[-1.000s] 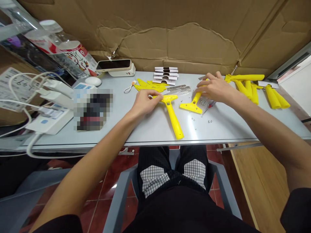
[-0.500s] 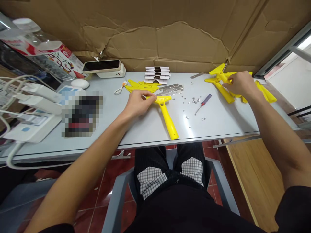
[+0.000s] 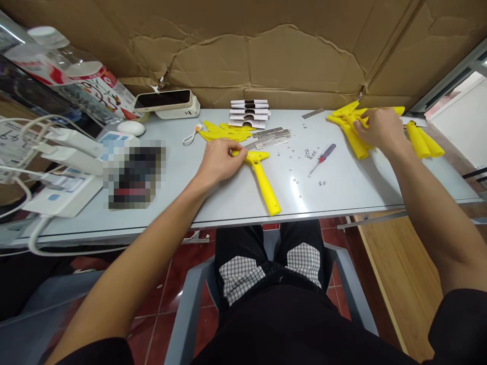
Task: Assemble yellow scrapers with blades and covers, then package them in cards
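Left hand (image 3: 221, 159) pinches a yellow T-shaped plastic handle (image 3: 265, 187); right hand (image 3: 385, 131), grip unclear, is at piled yellow plastic handles (image 3: 353, 139) near the grey tabletop's (image 3: 182, 175) far right corner

On my feed the yellow scraper (image 3: 266, 187) looks smooth, glossy plastic, the blades (image 3: 271, 133) shiny metal, the backing (image 3: 297, 61) creased matt cardboard, the tabletop (image 3: 342, 192) smooth and glossy

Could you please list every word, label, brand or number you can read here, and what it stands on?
No text can be read with certainty.
Front bottle: label markings too blurred to read.
White paper label, far left: marks too blurred to read.
White power strip: blue markings too small to read.
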Demonstrator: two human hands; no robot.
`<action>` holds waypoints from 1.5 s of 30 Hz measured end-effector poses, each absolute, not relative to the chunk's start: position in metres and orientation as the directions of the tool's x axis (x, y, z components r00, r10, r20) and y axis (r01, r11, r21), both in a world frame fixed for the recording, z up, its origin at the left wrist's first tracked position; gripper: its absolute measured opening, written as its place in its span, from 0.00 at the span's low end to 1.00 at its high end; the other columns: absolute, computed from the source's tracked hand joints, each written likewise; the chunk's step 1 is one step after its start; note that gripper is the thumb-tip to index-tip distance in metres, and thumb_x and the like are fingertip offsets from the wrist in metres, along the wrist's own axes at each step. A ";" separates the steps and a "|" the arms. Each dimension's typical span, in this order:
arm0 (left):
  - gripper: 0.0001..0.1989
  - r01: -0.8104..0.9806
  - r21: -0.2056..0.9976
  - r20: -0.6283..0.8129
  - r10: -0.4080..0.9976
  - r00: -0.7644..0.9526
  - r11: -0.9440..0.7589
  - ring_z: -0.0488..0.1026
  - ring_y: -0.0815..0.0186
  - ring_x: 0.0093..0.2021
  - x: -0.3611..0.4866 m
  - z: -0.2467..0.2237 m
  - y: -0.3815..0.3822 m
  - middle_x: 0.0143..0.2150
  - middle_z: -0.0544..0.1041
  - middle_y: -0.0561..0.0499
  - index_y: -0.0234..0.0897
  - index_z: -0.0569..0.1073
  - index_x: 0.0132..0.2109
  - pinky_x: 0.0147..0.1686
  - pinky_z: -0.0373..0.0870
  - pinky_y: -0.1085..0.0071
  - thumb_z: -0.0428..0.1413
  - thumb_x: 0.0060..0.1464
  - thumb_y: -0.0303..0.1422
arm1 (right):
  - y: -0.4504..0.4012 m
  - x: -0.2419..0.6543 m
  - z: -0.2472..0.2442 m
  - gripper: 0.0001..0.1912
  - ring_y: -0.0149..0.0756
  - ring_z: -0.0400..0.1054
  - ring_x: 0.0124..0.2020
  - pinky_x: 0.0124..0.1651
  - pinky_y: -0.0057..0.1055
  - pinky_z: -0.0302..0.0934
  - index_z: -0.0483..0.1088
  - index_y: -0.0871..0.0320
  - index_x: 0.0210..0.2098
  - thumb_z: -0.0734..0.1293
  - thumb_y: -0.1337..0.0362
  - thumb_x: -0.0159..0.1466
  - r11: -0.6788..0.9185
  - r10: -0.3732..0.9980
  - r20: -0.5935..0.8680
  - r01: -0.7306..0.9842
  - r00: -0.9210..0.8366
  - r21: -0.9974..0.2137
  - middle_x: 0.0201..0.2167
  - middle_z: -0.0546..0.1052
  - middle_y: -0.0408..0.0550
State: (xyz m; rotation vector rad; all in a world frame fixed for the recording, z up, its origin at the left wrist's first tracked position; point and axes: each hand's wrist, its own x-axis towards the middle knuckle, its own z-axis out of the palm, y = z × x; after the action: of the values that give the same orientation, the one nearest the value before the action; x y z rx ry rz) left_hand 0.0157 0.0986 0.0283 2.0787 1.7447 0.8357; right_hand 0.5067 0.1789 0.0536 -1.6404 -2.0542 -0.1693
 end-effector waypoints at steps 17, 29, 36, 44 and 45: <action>0.15 0.845 0.453 0.251 0.950 0.185 -0.284 0.78 0.51 0.47 0.016 0.021 0.096 0.47 0.87 0.42 0.42 0.85 0.45 0.56 0.70 0.52 0.60 0.70 0.46 | 0.006 0.367 0.022 0.15 0.43 0.78 0.37 0.34 0.41 0.65 0.84 0.57 0.46 0.66 0.57 0.79 0.666 0.663 0.457 0.746 -0.593 0.000 0.39 0.85 0.54; 0.14 0.864 0.413 0.245 0.949 0.198 -0.287 0.79 0.51 0.48 0.016 0.020 0.097 0.45 0.85 0.43 0.41 0.85 0.46 0.55 0.69 0.53 0.61 0.72 0.44 | 0.055 0.365 0.012 0.17 0.37 0.75 0.35 0.36 0.36 0.61 0.84 0.55 0.46 0.63 0.59 0.82 0.796 0.587 0.342 0.601 -0.734 -0.077 0.42 0.84 0.50; 0.14 0.867 0.398 0.256 0.944 0.209 -0.300 0.78 0.53 0.45 0.015 0.021 0.096 0.45 0.86 0.44 0.40 0.86 0.46 0.54 0.70 0.54 0.61 0.72 0.43 | 0.053 0.352 0.025 0.12 0.38 0.75 0.37 0.38 0.37 0.67 0.82 0.58 0.44 0.67 0.63 0.79 0.825 0.558 0.496 0.509 -0.665 -0.245 0.41 0.82 0.53; 0.14 0.866 0.388 0.250 0.941 0.229 -0.314 0.79 0.52 0.46 0.014 0.021 0.096 0.45 0.86 0.43 0.39 0.87 0.47 0.54 0.72 0.54 0.60 0.72 0.42 | 0.012 0.336 0.024 0.13 0.36 0.72 0.36 0.36 0.35 0.65 0.80 0.57 0.44 0.64 0.67 0.82 0.924 0.383 0.365 0.348 -0.849 -0.159 0.38 0.79 0.50; 0.14 0.867 0.386 0.253 0.940 0.228 -0.314 0.79 0.51 0.46 0.014 0.021 0.096 0.45 0.86 0.43 0.39 0.87 0.47 0.54 0.72 0.54 0.60 0.72 0.42 | 0.019 0.335 0.020 0.15 0.37 0.70 0.36 0.35 0.36 0.63 0.80 0.57 0.43 0.62 0.68 0.83 0.917 0.396 0.341 0.388 -0.853 -0.094 0.37 0.79 0.50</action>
State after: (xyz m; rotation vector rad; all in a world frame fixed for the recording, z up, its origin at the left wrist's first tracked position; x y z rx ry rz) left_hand 0.0141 0.0965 0.0212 2.3283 1.7324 0.6664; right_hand 0.3352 0.0194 0.0199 -0.5749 -2.7199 0.0312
